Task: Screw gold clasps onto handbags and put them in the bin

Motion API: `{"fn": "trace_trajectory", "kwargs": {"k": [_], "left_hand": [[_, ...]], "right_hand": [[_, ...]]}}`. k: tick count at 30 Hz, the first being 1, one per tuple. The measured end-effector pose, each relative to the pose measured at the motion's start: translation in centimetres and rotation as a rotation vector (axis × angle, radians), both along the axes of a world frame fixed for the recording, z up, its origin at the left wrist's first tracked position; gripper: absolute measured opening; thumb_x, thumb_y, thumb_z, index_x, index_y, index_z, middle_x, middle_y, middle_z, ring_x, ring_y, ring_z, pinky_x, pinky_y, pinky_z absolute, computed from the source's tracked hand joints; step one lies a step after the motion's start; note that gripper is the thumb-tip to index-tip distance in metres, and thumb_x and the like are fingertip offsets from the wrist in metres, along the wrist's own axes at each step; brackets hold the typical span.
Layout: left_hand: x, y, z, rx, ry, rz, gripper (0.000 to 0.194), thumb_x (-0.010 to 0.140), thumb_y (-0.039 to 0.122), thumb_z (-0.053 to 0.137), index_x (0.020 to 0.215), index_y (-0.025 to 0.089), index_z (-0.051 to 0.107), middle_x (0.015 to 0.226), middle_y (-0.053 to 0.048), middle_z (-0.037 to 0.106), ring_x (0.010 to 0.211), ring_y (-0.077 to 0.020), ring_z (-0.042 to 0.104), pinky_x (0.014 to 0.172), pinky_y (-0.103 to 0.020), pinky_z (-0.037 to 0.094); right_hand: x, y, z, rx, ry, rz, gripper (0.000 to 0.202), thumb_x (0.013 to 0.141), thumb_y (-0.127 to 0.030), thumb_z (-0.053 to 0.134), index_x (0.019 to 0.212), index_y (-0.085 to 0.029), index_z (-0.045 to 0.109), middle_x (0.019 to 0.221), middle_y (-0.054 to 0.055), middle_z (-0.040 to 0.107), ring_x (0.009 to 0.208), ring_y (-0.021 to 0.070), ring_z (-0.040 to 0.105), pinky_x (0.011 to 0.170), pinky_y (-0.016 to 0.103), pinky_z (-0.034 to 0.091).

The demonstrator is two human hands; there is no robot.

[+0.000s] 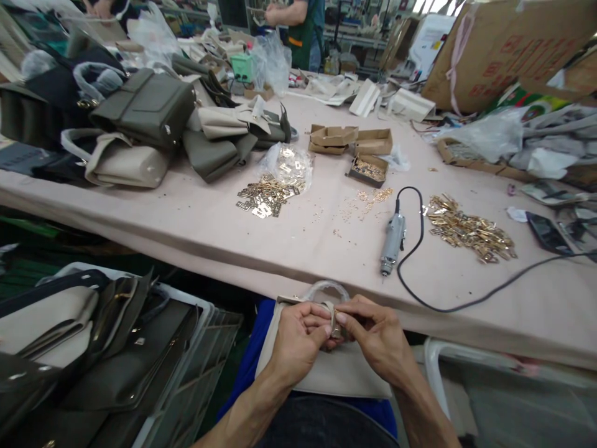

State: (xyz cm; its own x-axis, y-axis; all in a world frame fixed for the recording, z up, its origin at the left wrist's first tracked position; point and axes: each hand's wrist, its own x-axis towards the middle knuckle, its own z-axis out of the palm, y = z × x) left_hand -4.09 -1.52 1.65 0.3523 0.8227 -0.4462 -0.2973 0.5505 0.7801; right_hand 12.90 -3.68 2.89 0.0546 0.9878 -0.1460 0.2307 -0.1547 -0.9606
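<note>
A beige handbag [345,376] lies across my lap at the table's front edge, its plastic-wrapped handle [329,285] arching toward the table. My left hand [298,336] is closed on a short beige strap [329,308] of the bag, thumb toward the right. Facing it, my right hand [380,336] pinches a small gold-coloured metal fitting against that strap; the fingers partly hide it. Beyond my hands, a grey electric screwdriver [393,242] rests on the table, bit toward me. Gold metal plates [263,199] are heaped farther back, with tiny gold screws [375,196] scattered to their right.
Handbags [144,106] pile up at the table's left. A crate [205,336] of bags stands at lower left, a white bin [436,373] at lower right. The screwdriver's black cable [448,310] loops right, near long gold fittings [471,230]. Another person [305,31] stands behind.
</note>
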Motion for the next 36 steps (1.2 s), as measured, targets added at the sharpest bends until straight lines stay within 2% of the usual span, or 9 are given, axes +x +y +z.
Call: {"fn": "trace_trajectory", "kwargs": {"k": [8,12,16,19,21,26,29,31,36], "left_hand": [[-0.4,-0.2,-0.3,-0.029,0.002,-0.037,0.04,0.07,0.036,0.089,0.089,0.009,0.067,0.075,-0.014,0.078,0.065,-0.0226,0.076,0.063,-0.03,0.063],[0.1,-0.6,-0.6,-0.051,0.089,0.021,0.043,0.066,0.037,0.092,0.084,0.01,0.064,0.064,-0.011,0.076,0.054,-0.0216,0.073,0.051,-0.026,0.059],[0.9,-1.1,-0.3,-0.076,0.127,0.135,0.036,0.066,0.031,0.088,0.079,0.014,0.058,0.054,-0.004,0.07,0.047,-0.0207,0.07,0.045,-0.024,0.056],[1.3,-1.3,0.1,-0.07,0.111,0.164,0.032,0.069,0.029,0.083,0.076,0.017,0.055,0.053,-0.002,0.068,0.045,-0.02,0.069,0.042,-0.022,0.054],[1.5,-1.3,0.4,-0.076,0.098,0.159,0.031,0.068,0.029,0.083,0.078,0.017,0.056,0.05,-0.001,0.067,0.041,-0.0181,0.066,0.039,-0.02,0.051],[1.2,-1.1,0.8,-0.041,0.113,0.107,0.032,0.073,0.034,0.08,0.09,0.008,0.071,0.059,-0.007,0.071,0.046,-0.0173,0.067,0.045,-0.023,0.055],[0.5,-1.0,1.0,0.147,0.167,-0.037,0.03,0.083,0.033,0.075,0.099,0.008,0.075,0.07,-0.009,0.074,0.058,-0.0193,0.07,0.058,-0.028,0.059],[0.0,-0.7,1.2,0.385,0.298,-0.13,0.022,0.089,0.03,0.071,0.099,0.012,0.076,0.072,-0.007,0.072,0.062,-0.0187,0.068,0.061,-0.028,0.056],[-0.4,0.4,1.6,0.984,0.584,-0.181,0.024,0.099,0.02,0.054,0.084,0.016,0.072,0.07,-0.006,0.066,0.065,-0.0182,0.061,0.066,-0.03,0.045]], "right_hand": [[0.2,0.3,-0.2,-0.009,-0.15,0.077,0.018,0.091,-0.037,0.073,0.092,-0.021,0.082,0.076,0.004,0.065,0.071,0.019,0.059,0.061,0.029,0.044],[-0.2,-0.4,-1.2,-0.029,-0.15,0.009,0.013,0.088,-0.033,0.076,0.092,-0.022,0.081,0.074,0.002,0.064,0.066,0.0182,0.058,0.058,0.029,0.044],[-1.0,-1.9,-2.1,0.229,-0.224,-0.082,0.017,0.097,-0.025,0.065,0.11,-0.024,0.076,0.091,0.006,0.068,0.079,0.0205,0.064,0.069,0.032,0.052],[-1.0,-2.7,-2.6,0.514,-0.332,0.057,0.037,0.1,-0.011,0.052,0.132,-0.025,0.066,0.101,0.009,0.063,0.091,0.0212,0.062,0.077,0.034,0.053],[-0.7,-2.7,-2.9,0.603,-0.44,0.127,0.045,0.1,-0.006,0.049,0.139,-0.025,0.059,0.1,0.01,0.061,0.088,0.0204,0.06,0.074,0.032,0.052],[0.6,-1.8,-3.1,0.601,-0.618,0.271,0.028,0.101,-0.007,0.043,0.114,-0.017,0.066,0.091,0.009,0.059,0.08,0.0202,0.056,0.069,0.031,0.046],[1.1,-1.3,-2.6,0.532,-0.621,0.331,0.027,0.101,-0.008,0.039,0.1,-0.016,0.065,0.086,0.008,0.055,0.075,0.0196,0.054,0.065,0.03,0.042],[1.3,-1.0,-2.0,0.49,-0.609,0.369,0.026,0.1,-0.008,0.039,0.097,-0.016,0.064,0.084,0.006,0.054,0.075,0.0193,0.054,0.065,0.03,0.041],[1.5,-0.6,-0.8,0.439,-0.542,0.404,0.02,0.101,-0.01,0.044,0.093,-0.019,0.059,0.087,0.005,0.055,0.078,0.0183,0.053,0.068,0.029,0.04]]}}
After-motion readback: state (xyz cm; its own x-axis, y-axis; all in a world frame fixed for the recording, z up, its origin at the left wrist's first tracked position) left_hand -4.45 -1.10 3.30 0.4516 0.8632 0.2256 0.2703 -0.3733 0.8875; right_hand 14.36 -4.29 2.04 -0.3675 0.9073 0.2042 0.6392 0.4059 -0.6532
